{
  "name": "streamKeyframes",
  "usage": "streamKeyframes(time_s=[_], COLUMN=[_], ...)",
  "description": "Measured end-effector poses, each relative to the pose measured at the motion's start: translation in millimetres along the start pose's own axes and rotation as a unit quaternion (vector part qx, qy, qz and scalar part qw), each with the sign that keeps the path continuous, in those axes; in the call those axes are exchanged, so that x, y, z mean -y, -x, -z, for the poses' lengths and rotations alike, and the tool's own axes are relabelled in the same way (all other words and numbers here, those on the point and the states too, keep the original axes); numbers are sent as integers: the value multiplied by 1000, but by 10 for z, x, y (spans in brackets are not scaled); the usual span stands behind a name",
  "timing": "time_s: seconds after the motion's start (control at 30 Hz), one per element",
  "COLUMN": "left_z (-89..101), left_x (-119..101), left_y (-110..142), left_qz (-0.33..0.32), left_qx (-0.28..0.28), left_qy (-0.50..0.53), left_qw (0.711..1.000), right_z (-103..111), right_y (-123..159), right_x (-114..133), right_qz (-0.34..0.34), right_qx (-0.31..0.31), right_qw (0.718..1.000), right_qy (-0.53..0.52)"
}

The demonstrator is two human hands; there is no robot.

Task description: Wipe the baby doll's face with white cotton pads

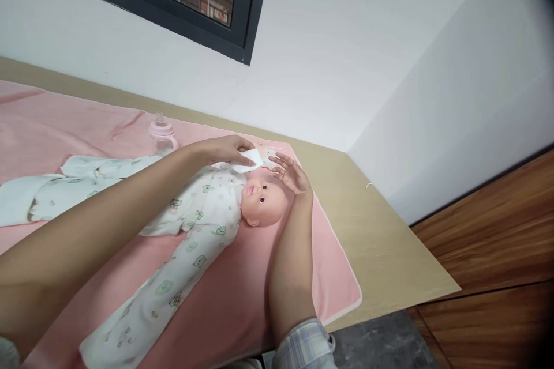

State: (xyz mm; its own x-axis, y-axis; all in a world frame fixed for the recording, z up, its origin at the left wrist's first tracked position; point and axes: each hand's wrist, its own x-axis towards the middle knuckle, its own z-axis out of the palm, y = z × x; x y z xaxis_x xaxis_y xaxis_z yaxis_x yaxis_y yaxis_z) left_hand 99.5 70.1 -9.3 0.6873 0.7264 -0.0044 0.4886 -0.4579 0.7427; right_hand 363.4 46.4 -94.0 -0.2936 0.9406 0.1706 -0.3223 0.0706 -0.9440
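On the left, a pink bottle (161, 129) stands on the pink blanket (86, 112), with the clothed doll (216, 199) lying face up nearby. The left hand (231, 150) pinches a thin white piece (253, 158) beside the doll's head; farther right, the right hand (293, 175) is empty, fingers loosely spread, above the blanket near the head.

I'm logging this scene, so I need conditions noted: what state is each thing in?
Baby doll: lying face up, eyes open, dressed
Patterned white outfit: worn by the doll
Baby bottle: upright, teat uncovered
Pink blanket: spread out, creased in places
White item: held in the left hand; material unclear
Right hand: open, fingers spread
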Motion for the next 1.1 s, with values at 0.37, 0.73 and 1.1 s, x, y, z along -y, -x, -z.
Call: streamKeyframes(time_s=[0.37,0.73,1.1], left_z=[-38,-247,-357], left_x=[-30,25,-17], left_y=[410,396,394], left_qz=[-17,-52,-66], left_qx=[53,46,36], left_qy=[-50,-100,-118], left_qw=[997,993,990], right_z=[-4,151,117], right_y=[-236,-367,-360], right_x=[-608,-752,-731], right_qz=[-62,-86,-78], right_qx=[-102,-92,-83], right_qw=[988,989,991], right_qy=[-94,-76,-74])
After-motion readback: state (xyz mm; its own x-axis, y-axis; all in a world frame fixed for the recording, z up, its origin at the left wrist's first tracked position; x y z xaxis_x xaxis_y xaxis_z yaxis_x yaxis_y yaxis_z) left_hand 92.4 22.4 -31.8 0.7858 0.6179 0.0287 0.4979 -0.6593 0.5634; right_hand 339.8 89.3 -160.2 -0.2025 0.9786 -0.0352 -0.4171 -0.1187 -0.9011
